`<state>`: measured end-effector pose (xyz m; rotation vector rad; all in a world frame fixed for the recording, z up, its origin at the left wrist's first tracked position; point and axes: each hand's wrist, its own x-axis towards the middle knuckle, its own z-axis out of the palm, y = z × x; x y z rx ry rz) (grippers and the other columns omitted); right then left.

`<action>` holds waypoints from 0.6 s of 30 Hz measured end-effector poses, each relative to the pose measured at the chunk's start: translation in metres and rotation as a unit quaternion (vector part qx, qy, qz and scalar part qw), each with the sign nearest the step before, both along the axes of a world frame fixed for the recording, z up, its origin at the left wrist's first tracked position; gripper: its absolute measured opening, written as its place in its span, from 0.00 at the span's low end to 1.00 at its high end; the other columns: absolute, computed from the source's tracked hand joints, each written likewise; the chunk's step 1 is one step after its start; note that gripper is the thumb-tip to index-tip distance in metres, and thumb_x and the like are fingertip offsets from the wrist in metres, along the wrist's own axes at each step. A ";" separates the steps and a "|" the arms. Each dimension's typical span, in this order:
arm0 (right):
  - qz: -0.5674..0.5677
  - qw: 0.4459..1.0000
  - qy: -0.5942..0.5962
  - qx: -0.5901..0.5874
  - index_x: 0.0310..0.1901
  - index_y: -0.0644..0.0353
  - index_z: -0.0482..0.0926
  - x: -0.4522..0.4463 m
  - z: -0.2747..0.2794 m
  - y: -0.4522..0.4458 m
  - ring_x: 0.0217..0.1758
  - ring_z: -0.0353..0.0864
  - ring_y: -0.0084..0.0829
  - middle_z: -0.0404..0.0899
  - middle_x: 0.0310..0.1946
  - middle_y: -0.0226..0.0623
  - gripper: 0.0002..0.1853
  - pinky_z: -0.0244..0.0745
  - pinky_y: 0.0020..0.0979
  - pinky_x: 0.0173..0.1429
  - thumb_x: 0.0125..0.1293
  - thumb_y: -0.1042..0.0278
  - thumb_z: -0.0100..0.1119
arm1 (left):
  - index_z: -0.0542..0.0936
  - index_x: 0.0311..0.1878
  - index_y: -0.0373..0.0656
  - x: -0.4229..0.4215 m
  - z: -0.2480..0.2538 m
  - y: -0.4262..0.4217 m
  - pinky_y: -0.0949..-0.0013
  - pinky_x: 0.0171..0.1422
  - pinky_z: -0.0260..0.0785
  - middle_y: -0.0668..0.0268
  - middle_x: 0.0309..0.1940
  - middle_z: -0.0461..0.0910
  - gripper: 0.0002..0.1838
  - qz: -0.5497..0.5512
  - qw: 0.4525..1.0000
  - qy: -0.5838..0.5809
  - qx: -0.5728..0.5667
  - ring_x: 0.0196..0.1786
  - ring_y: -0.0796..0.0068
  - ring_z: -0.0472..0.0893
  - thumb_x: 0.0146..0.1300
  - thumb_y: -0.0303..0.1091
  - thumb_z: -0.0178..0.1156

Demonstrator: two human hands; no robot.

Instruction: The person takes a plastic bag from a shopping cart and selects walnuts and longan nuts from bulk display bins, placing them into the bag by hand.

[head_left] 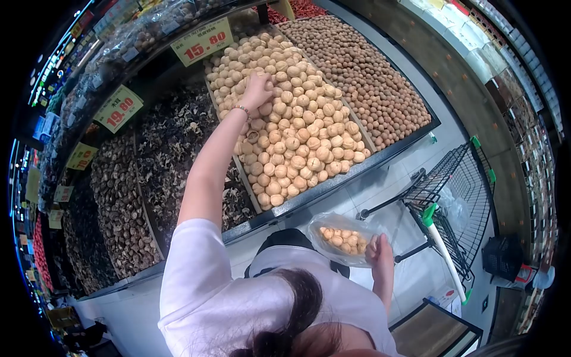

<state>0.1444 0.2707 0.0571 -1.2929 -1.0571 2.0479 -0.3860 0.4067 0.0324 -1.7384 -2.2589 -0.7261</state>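
Observation:
My left hand [258,93] reaches far into a bin of pale tan walnuts [303,137], fingers curled down on the nuts around the middle of the heap. A beaded bracelet [242,110] circles that wrist. What lies under the fingertips is partly hidden by the hand. Low in front of my body, my right hand [378,250] grips the edge of a clear plastic bag [323,221]. Several walnuts [345,240] lie inside the bag, which hangs between me and the bin.
Smaller brown nuts [369,77] fill the bin to the right; dark dried fungus [172,131] fills the one to the left. A price sign [202,41] stands behind the walnuts. A shopping cart [458,202] is at my right, with a black basket [502,257] beyond.

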 end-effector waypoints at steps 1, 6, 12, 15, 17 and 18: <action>-0.006 1.000 0.003 -0.004 0.21 0.51 0.61 0.001 -0.001 0.000 0.15 0.49 0.15 0.52 0.13 0.19 0.23 0.41 0.21 0.20 0.70 0.47 0.35 | 0.74 0.47 0.47 -0.003 0.002 0.001 0.59 0.49 0.71 0.51 0.50 0.66 0.21 0.008 1.000 -0.007 0.026 0.48 0.50 0.72 0.46 0.29 0.63; -0.032 0.999 -0.005 -0.010 0.22 0.50 0.60 0.003 -0.005 0.000 0.16 0.48 0.15 0.51 0.13 0.18 0.22 0.40 0.22 0.20 0.70 0.46 0.35 | 0.74 0.43 0.41 -0.008 0.021 0.002 0.74 0.39 0.70 0.65 0.37 0.76 0.18 0.041 0.837 -0.528 0.136 0.38 0.78 0.75 0.54 0.40 0.65; -0.013 1.000 0.006 -0.006 0.22 0.50 0.59 0.003 -0.006 0.000 0.15 0.47 0.15 0.51 0.13 0.18 0.22 0.40 0.22 0.20 0.70 0.46 0.36 | 0.75 0.39 0.44 -0.011 0.018 -0.007 0.79 0.29 0.66 0.73 0.29 0.73 0.11 0.049 0.737 -0.652 0.172 0.26 0.81 0.73 0.60 0.41 0.58; -0.019 0.999 0.045 -0.010 0.22 0.50 0.60 0.002 -0.010 -0.001 0.15 0.47 0.15 0.51 0.13 0.18 0.22 0.39 0.21 0.19 0.70 0.46 0.36 | 0.76 0.38 0.40 -0.007 0.000 0.004 0.70 0.28 0.65 0.69 0.25 0.69 0.09 0.098 0.812 -0.526 0.233 0.23 0.74 0.70 0.61 0.37 0.55; -0.019 0.999 0.024 -0.022 0.22 0.50 0.60 -0.003 -0.009 -0.001 0.15 0.47 0.14 0.51 0.13 0.18 0.22 0.40 0.21 0.19 0.70 0.46 0.36 | 0.76 0.36 0.37 0.028 0.009 -0.004 0.62 0.41 0.65 0.57 0.34 0.70 0.10 0.156 0.922 -0.236 0.264 0.36 0.63 0.72 0.60 0.35 0.55; -0.022 0.999 0.011 -0.028 0.22 0.50 0.60 -0.004 -0.009 0.000 0.15 0.47 0.14 0.51 0.13 0.18 0.22 0.40 0.21 0.19 0.70 0.46 0.36 | 0.77 0.38 0.40 0.060 0.027 -0.014 0.61 0.51 0.61 0.51 0.43 0.67 0.10 0.114 0.924 -0.202 0.304 0.49 0.56 0.68 0.60 0.36 0.55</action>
